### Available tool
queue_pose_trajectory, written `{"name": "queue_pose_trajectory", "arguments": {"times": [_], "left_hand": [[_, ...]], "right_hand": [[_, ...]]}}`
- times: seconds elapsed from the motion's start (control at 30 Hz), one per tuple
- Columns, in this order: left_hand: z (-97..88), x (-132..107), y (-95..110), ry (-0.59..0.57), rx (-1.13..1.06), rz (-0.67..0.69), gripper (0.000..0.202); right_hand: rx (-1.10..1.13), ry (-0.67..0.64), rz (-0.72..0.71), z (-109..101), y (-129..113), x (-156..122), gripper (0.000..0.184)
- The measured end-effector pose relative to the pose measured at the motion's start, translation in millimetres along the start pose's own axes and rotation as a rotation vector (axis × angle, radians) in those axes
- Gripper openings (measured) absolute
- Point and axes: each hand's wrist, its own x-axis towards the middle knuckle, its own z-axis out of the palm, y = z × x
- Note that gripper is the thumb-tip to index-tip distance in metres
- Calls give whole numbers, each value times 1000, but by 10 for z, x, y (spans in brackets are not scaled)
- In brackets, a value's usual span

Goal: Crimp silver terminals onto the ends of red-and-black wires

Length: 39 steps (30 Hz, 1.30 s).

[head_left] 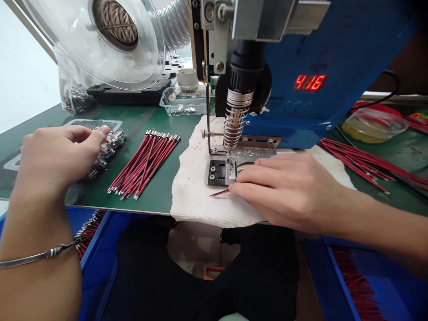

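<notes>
My right hand point(284, 189) rests at the small metal-and-black fixture point(219, 173) under the machine's spring-wrapped soldering tip point(236, 118). Its fingers are closed on a short red-and-black wire point(220, 193), whose end sticks out to the left over the white cloth. Over a clear tray point(112, 122) of small metal connectors point(115, 140) is my left hand point(60, 154), thumb and forefinger drawn together. Whatever lies between those fingertips is too hidden to make out. Between the hands lies a bundle of red-and-black wires point(143, 165) with metal connectors on their far ends.
The blue soldering machine point(301, 111) shows 416 in red digits. A clear fume hood point(147, 53) stands behind on the left, near a plastic box point(183, 107) of metal parts. More wires point(361, 162) lie at right. Blue bins point(96, 254) sit below the table edge.
</notes>
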Motion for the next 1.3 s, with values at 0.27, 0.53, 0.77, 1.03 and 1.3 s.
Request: {"name": "queue_pose_trajectory", "arguments": {"times": [0.27,0.53,0.77,1.03,1.3], "left_hand": [[4,1,-4,-5,16,-3,59],[-22,-15,16,-21,16,-2,58],[-4,-7,8,-2,12,7,57],[11,4,-15,0,8,6,59],[-24,-18,34,-21,-1,-12,56]], "right_hand": [[111,-52,37,15,-32,11,19],[115,-66,36,22,-23,8,21],[82,-51,24,0,-2,-3,23],[22,-35,-44,-53,37,-17,31],[43,9,-146,-101,95,-73,27]]}}
